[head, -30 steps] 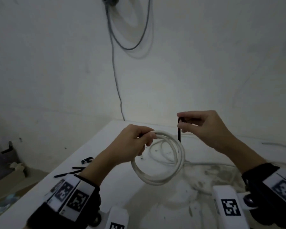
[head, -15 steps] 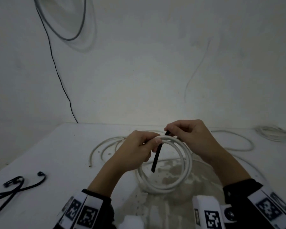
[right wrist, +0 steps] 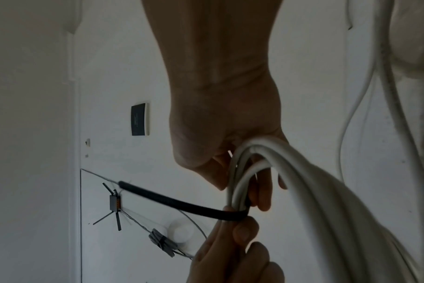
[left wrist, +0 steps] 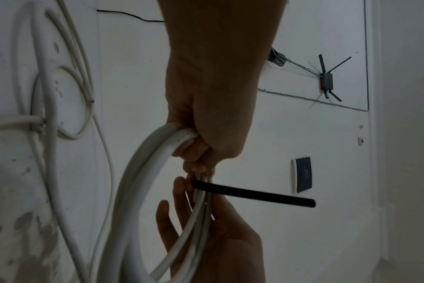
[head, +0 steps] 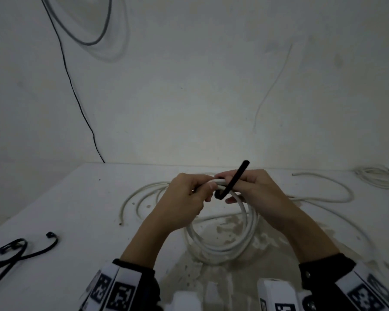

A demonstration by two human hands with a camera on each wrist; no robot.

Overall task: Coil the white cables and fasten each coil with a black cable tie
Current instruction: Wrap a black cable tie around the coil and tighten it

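Note:
Over the white table (head: 81, 212) I hold a coil of white cable (head: 222, 250), its lower loops near the tabletop. My left hand (head: 202, 189) grips the top of the coil (left wrist: 157, 153), fingers curled round the strands. Close beside it, my right hand (head: 238, 191) curls round the same strands (right wrist: 254, 153) and holds a black cable tie (head: 235, 177) against them. The tie hooks under the strands between the two hands, and its long free end (left wrist: 266, 198) sticks up and away. Its short end (right wrist: 247, 204) lies by my right fingertips.
Several spare black ties (head: 20, 250) lie at the table's left front edge. Loose white cable (head: 139, 196) curves behind the coil and another length (head: 337, 196) runs right. A small white bundle (head: 377, 178) sits far right. The wall stands right behind the table.
The tie hung down through the coil from my right fingers; now it is bent under the strands with its free end pointing up. My hands have closed together at the coil's top.

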